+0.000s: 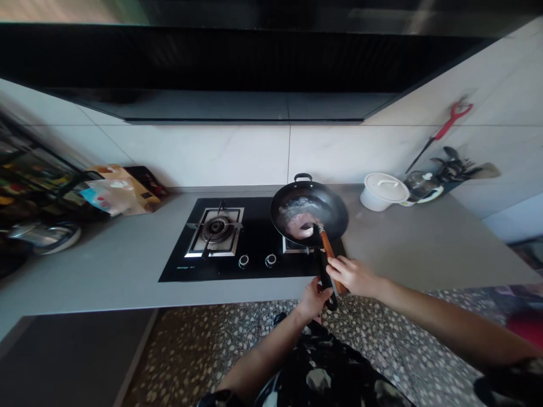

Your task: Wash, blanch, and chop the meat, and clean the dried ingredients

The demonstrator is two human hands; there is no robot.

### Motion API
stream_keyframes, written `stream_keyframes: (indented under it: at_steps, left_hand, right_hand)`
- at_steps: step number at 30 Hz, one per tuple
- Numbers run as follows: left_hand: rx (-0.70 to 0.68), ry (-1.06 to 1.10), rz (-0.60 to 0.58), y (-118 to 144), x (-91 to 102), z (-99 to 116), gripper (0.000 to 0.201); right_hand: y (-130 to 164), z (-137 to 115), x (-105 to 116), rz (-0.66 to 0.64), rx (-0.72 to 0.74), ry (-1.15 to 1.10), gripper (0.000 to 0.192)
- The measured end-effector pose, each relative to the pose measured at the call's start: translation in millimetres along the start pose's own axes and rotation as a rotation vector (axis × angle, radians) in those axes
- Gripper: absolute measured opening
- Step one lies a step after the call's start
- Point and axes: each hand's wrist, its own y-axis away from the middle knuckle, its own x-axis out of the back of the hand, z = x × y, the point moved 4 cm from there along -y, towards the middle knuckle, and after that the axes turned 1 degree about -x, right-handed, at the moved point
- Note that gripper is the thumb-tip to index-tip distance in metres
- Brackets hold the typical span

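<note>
A black wok (335, 206) sits on the right burner, with pale pinkish food (294, 224) and steam in it. My left hand (313, 299) is closed round the wok's black handle, close to the counter's front edge. In my right hand (348, 275) is the wooden handle of a spatula (326, 243). The spatula's metal head rests among the food in the wok; its exact shape is partly hidden. Both handles run nearly side by side toward me.
Left of the wok is the bare burner (217, 227) of the black gas hob (258, 226). A white lidded pot (384, 192) and a glass teapot (422, 183) stand at the right. Packages (121, 192) and a kettle (42, 234) are at the left. A range hood (237, 62) overhangs the hob.
</note>
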Motion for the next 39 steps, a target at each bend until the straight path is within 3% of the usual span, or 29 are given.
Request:
stream_keyframes:
  at_steps: [4,7,13,16,18,24,27,32,39]
  left_hand:
    - [0.034,0.027,-0.009,1,0.0,1,0.046]
    - [0.050,0.046,-0.009,2,-0.5,2,0.047]
    - [0.050,0.035,0.004,2,-1.4,-1,0.048]
    - [0.031,0.023,0.008,1,-1.2,-3,0.046]
    - [0.013,0.007,0.006,1,-0.8,-3,0.044]
    - [-0.018,-0.063,0.009,0,1.1,1,0.035]
    - [-0.011,-0.073,0.008,0,1.1,1,0.034]
    - [-0.028,-0.009,-0.012,2,-0.3,0,0.042]
    - [-0.013,0.016,-0.022,7,-0.7,2,0.045]
  right_hand:
    - [-13,18,-19,-0.031,0.007,0.038,0.026]
    - [-19,38,-22,-0.016,-0.022,0.031,0.027]
    - [-28,66,20,0.117,-0.127,-0.039,0.035]
    - [-41,55,40,0.172,-0.180,-0.107,0.036]
    - [-53,40,42,0.170,-0.204,-0.151,0.036]
    - [-78,-3,12,-0.032,-0.215,-0.134,0.029]
    - [-73,-6,4,-0.097,-0.237,-0.112,0.030]
    - [-50,2,9,-0.068,-0.221,-0.133,0.034]
    - [-32,-2,4,-0.060,-0.191,-0.066,0.025]
